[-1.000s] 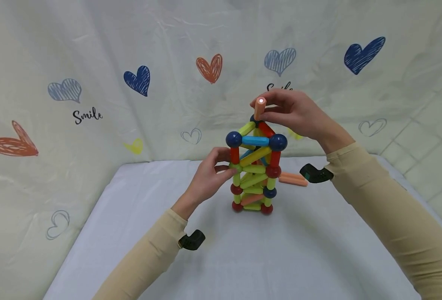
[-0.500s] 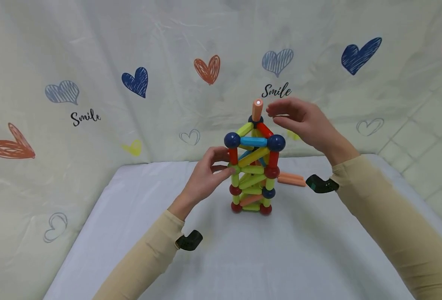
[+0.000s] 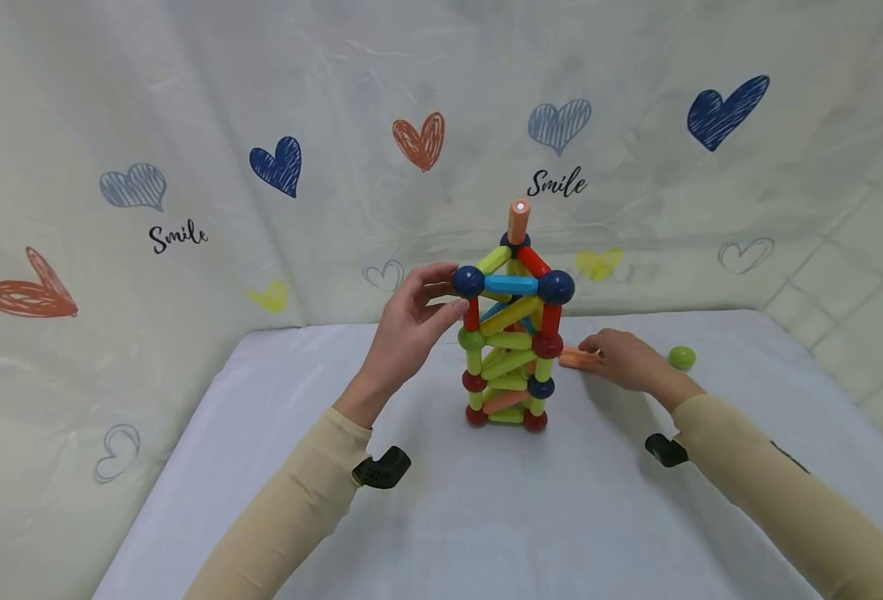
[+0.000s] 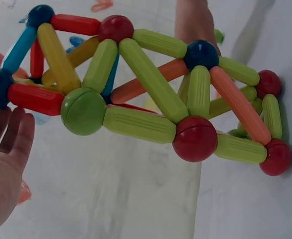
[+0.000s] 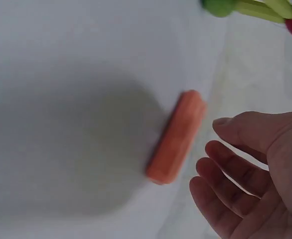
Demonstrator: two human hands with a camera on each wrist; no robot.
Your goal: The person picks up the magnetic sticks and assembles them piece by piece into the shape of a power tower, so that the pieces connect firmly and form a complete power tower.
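Note:
A tower of magnetic sticks and balls (image 3: 508, 340) stands upright on the table, topped by an orange stick (image 3: 519, 221). At its upper left corner, my left hand (image 3: 409, 325) holds a blue ball (image 3: 468, 282); the left wrist view shows fingertips on both sides of that blue ball (image 4: 0, 89). To the right of the tower, my right hand (image 3: 627, 360) is low over the table beside loose orange sticks (image 3: 576, 358), partly hidden by it. In the right wrist view its fingers are relaxed and apart from the orange stick (image 5: 177, 137), which is blurred.
A loose green ball (image 3: 682, 358) lies on the table behind my right wrist. The white-covered table (image 3: 441, 517) ends at the back against a light cloth (image 3: 321, 100) printed with hearts and words.
My right hand has let go of the orange stick at the tower's top and dropped to the loose sticks at right. My left hand has moved up from the green ball to the blue one.

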